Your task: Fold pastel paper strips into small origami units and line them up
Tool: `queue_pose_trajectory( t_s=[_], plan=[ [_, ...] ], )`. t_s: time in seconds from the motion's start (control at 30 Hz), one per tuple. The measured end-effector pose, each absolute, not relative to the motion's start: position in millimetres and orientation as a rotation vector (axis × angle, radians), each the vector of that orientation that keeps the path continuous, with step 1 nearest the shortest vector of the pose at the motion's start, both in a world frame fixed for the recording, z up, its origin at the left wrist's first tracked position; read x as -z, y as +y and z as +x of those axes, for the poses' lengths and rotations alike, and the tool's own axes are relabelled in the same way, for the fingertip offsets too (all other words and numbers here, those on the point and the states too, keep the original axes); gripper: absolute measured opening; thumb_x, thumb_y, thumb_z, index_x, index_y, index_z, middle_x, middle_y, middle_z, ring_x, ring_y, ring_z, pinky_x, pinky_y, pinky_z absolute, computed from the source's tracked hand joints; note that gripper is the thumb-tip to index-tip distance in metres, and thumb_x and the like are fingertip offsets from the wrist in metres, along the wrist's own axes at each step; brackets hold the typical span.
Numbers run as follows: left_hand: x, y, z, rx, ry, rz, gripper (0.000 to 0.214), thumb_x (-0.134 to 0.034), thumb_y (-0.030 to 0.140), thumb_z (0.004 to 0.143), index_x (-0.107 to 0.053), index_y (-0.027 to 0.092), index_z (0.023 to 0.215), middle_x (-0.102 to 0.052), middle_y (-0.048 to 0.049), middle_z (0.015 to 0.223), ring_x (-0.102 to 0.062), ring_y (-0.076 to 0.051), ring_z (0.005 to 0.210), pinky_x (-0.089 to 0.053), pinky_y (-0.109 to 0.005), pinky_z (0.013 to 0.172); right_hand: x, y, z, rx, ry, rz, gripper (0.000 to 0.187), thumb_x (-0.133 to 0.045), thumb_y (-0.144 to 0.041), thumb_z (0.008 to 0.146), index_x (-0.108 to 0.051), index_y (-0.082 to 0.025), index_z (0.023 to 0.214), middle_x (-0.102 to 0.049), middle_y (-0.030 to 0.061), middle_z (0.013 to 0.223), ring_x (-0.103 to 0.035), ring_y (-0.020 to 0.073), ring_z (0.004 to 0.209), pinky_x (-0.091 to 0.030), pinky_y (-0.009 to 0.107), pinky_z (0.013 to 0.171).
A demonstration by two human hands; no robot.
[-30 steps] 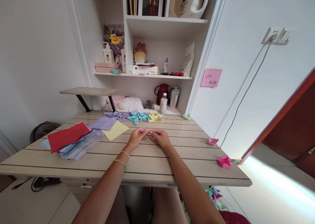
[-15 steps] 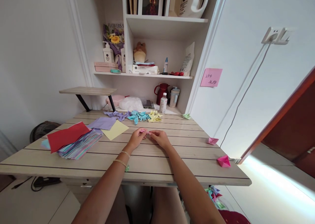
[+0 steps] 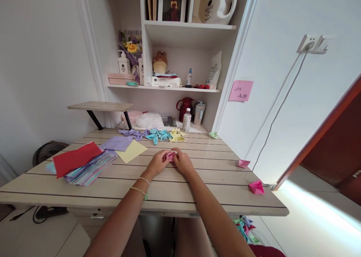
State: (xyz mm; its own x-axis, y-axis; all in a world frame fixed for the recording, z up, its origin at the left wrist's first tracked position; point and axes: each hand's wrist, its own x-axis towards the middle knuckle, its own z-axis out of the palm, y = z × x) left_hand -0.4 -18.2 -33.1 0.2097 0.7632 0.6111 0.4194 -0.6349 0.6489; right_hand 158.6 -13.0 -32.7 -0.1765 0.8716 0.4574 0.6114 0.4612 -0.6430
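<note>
Between my two hands, over the middle of the table, is a small piece of folded pink paper [image 3: 170, 156]. My left hand [image 3: 157, 163] pinches its left side, and my right hand [image 3: 182, 161] closes on its right side. The fingers cover part of the paper. Beyond the hands lie several folded paper pieces in purple [image 3: 137, 134], blue [image 3: 158, 135] and yellow [image 3: 177, 135]. To the left is a yellow paper sheet [image 3: 131, 151], partly under purple sheets [image 3: 117, 143]. A red sheet [image 3: 76, 158] rests on a fanned stack of coloured paper [image 3: 91, 168].
Along the table's right side sit two pink folded papers [image 3: 256, 187] [image 3: 243, 163] and a green one [image 3: 213, 135]. A bottle [image 3: 186, 120] stands at the back beside a red jug [image 3: 185, 108]. A raised wooden shelf [image 3: 100, 106] is at back left.
The pink paper has been turned and opened out, so more of its surface shows between my fingers. Both hands stay near the same spot; the view has tilted slightly upward.
</note>
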Motion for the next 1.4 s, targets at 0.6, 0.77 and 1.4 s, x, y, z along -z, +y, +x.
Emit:
queue_pose_trajectory(
  t_s=[0.6, 0.77, 1.4],
  plan=[
    [32, -11, 0, -1.449, 0.958, 1.445, 0.039, -0.068, 0.041, 0.063, -0.068, 0.012, 0.090, -0.065, -0.0074, 0.080, -0.061, -0.016, 0.066, -0.053, -0.030, 0.061, 26, -11, 152, -1.348, -1.158, -0.715, 0.025, -0.069, -0.034, 0.058, -0.065, -0.018, 0.076, -0.068, 0.0025, 0.075, -0.062, 0.0146, 0.067, -0.050, 0.028, 0.068],
    [33, -7, -1, -1.506, 0.954, 1.295, 0.034, -0.070, 0.040, 0.059, -0.068, 0.011, 0.077, -0.068, -0.0067, 0.075, -0.062, -0.018, 0.071, -0.051, -0.030, 0.067, 29, -7, 154, -1.302, -1.245, -0.751, 0.033, -0.070, -0.041, 0.060, -0.066, -0.018, 0.082, -0.067, 0.0015, 0.070, -0.059, 0.0131, 0.059, -0.049, 0.027, 0.062],
    [30, -10, -2, -1.462, 0.943, 1.333, 0.032, -0.070, 0.023, 0.057, -0.067, 0.012, 0.087, -0.069, -0.0106, 0.090, -0.063, -0.022, 0.086, -0.047, -0.032, 0.078, 36, -6, 154, -1.207, -1.405, -0.772, 0.044, -0.075, -0.033, 0.052, -0.065, -0.014, 0.091, -0.067, 0.0046, 0.073, -0.060, 0.0165, 0.065, -0.048, 0.029, 0.065]
  ],
)
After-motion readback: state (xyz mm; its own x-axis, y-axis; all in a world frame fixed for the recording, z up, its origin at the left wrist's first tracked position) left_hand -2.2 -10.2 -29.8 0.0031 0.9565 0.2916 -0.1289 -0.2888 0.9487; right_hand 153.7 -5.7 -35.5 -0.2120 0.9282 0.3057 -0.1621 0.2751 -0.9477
